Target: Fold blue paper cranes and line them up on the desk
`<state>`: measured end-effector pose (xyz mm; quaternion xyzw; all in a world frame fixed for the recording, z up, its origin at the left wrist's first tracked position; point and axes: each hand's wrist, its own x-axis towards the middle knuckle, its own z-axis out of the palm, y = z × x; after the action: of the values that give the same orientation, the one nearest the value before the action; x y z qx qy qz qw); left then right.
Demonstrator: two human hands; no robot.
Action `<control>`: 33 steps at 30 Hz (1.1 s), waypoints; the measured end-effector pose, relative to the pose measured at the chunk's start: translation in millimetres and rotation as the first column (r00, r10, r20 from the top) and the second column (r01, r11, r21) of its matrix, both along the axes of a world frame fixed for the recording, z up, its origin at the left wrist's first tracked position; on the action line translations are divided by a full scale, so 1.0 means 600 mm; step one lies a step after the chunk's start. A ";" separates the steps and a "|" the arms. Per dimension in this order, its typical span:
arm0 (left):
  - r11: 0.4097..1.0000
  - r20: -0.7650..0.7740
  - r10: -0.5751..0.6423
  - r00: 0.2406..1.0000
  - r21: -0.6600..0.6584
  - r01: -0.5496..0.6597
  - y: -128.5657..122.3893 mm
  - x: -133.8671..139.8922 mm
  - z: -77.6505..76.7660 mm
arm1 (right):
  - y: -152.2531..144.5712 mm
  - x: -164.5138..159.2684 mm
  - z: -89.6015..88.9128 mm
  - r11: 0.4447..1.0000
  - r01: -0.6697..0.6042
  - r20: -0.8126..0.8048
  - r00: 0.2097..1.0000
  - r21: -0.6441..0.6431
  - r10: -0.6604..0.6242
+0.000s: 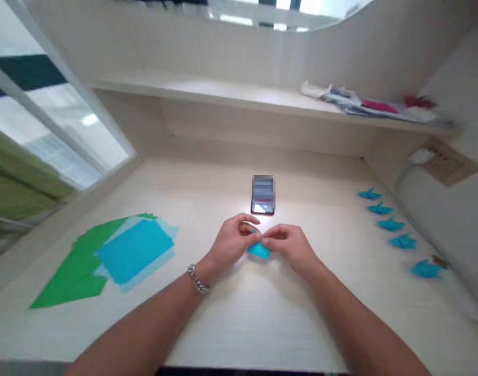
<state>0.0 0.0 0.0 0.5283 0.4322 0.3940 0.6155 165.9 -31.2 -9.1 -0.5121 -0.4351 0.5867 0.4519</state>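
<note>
A small piece of folded blue paper (259,250) is pinched between both hands above the middle of the desk. My left hand (236,236), with a chain bracelet (198,280) on its wrist, grips the paper's upper left edge between thumb and fingers. From the other side my right hand (289,244) pinches the upper right edge, its thumb and fingertips meeting the left ones. The fingers cover the paper's top part. Just beyond the hands lies a phone (263,201), its screen blurred.
Blue paper sheets (137,249) lie over green sheets (72,277) at left. Several folded blue paper figures (391,224) form a row at right, near a cable (422,225) and wall socket (452,162). Behind, a shelf (223,91) carries a pile of papers (364,104).
</note>
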 end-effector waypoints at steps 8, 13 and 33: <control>1.000 0.111 -0.021 0.994 -0.012 0.023 0.006 -0.003 -0.009 | 0.010 0.002 -0.005 1.000 -0.003 -0.039 0.999 0.005 0.003; 0.998 0.009 -0.037 0.999 0.054 0.037 0.006 -0.004 -0.013 | 0.012 0.002 -0.011 1.000 0.002 -0.033 0.999 0.018 -0.001; 0.981 0.016 0.013 1.000 0.193 -0.016 -0.003 0.002 -0.020 | 0.008 0.001 -0.021 0.958 -0.211 0.402 0.908 0.194 0.119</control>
<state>1.3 -1.7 -12.2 0.5793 0.3911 0.4425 0.5618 166.2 -26.3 -21.5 -0.5221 -0.6231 0.4557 0.3626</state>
